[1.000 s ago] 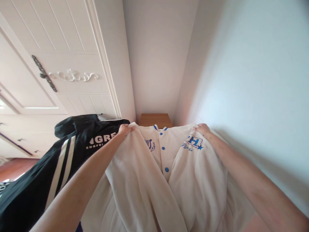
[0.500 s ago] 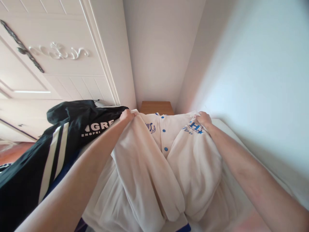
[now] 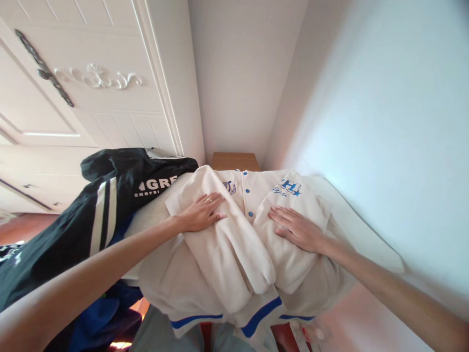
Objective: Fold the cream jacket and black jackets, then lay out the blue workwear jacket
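The jacket (image 3: 242,249) is cream, with blue buttons (image 3: 250,214), blue chest emblems (image 3: 289,187) and blue hem bands (image 3: 262,315). The left coat (image 3: 69,244) is black with paired white stripes (image 3: 98,215) and white lettering (image 3: 151,185). The cupboard (image 3: 120,44) is white, its handle (image 3: 44,73) dark; the far box (image 3: 234,160) is brown.

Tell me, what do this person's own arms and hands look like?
The left hand is ungloved, with a thin, shiny ring on one finger. The right hand is ungloved too. Both forearms are sleeveless as far as they show.
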Available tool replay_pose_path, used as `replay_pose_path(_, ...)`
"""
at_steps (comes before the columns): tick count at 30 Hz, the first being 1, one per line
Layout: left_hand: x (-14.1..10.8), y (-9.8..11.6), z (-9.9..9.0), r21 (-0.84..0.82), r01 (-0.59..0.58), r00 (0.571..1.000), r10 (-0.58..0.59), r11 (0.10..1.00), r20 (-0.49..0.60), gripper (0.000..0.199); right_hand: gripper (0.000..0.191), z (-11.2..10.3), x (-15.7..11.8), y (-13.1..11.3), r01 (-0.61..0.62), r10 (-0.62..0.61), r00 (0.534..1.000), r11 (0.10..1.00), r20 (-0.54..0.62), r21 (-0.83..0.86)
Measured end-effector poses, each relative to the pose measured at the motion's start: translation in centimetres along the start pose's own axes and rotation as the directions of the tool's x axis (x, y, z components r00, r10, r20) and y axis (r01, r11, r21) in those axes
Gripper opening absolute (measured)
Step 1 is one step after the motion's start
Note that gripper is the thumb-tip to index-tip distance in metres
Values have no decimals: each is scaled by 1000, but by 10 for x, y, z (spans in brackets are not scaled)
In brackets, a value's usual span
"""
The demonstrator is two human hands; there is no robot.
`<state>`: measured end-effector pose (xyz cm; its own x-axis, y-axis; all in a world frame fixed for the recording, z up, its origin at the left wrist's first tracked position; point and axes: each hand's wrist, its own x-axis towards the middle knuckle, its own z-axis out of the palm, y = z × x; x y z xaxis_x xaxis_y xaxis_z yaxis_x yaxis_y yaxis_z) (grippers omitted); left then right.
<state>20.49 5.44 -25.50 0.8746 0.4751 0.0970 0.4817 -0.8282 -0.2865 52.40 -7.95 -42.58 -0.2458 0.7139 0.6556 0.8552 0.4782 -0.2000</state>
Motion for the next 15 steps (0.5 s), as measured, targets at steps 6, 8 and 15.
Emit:
replay_pose_path(6,-23,5,14,5,62,998,-62,998,-27,75,65,-6,-11,7,-97,90,986,994,140,47)
replay_pose_path(8,-26,15,11,41,102,990,-98,994,-106,81,67,-13,-1,-4,-112,105,988,992,109,60)
replay_pose_path(15,-48,68,23,86,-101,994,104,991,-29,74,64,5,32,-101,131,-138,985,989,105,70)
